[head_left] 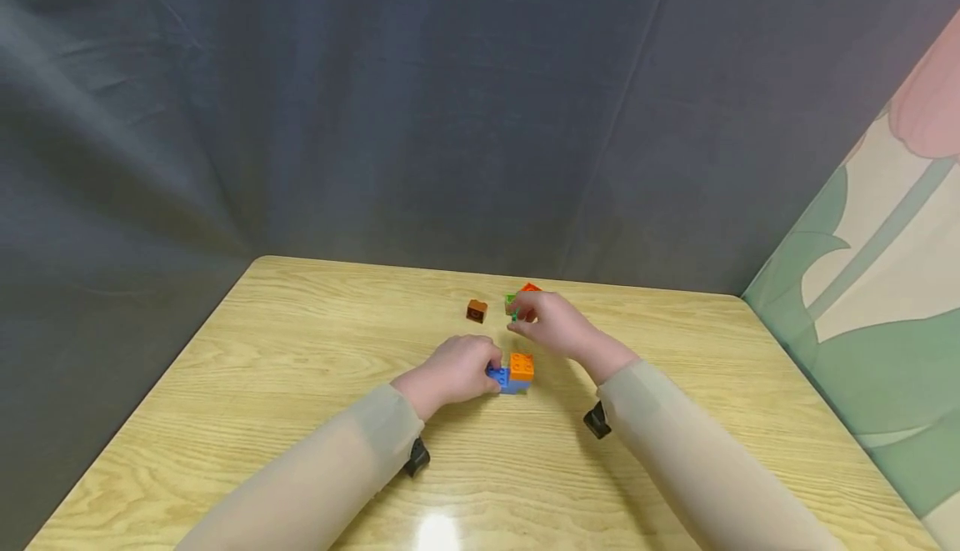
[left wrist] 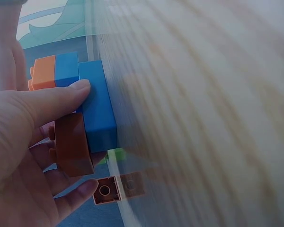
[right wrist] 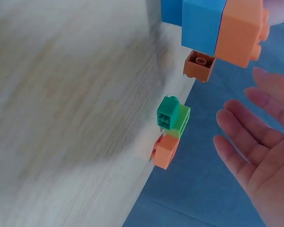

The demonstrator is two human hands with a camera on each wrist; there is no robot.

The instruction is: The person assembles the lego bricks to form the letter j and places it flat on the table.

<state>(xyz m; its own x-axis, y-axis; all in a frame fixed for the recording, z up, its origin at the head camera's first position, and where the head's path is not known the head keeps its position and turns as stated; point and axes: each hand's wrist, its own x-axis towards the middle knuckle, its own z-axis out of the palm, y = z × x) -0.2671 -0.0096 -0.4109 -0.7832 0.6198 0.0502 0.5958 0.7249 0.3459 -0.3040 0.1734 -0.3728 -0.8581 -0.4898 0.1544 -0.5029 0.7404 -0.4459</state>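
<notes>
On worktop: left hand clasps blue stack; right hand, fingers apart, beside green brick.

Long sheer beige sleeves on both arms; small black camera mount under each wrist; bare hands.

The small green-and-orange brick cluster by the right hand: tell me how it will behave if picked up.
The green-and-orange brick cluster looks like rigid plastic, so probably stiff and light. Its flat faces make rolling unlikely. The stacked pieces might separate under a loose pinch from the right hand.
</notes>
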